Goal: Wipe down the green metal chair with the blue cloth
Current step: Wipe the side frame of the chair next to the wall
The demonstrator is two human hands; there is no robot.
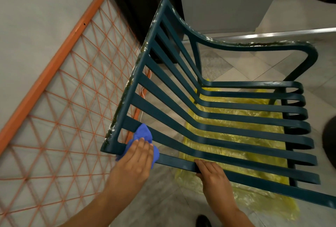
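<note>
Two hands work on a green slatted chair (218, 117). The left hand (135, 155) presses a blue cloth (143, 134) flat-fingered against the nearest slats by the backrest's top rail. The right hand (211, 172) grips the nearest slat, over yellow plastic (236, 195) on the floor.

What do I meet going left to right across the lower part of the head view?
Orange lattice panel → left hand pressing the blue cloth on the green chair → right hand gripping a chair slat → yellow plastic sheet.
</note>
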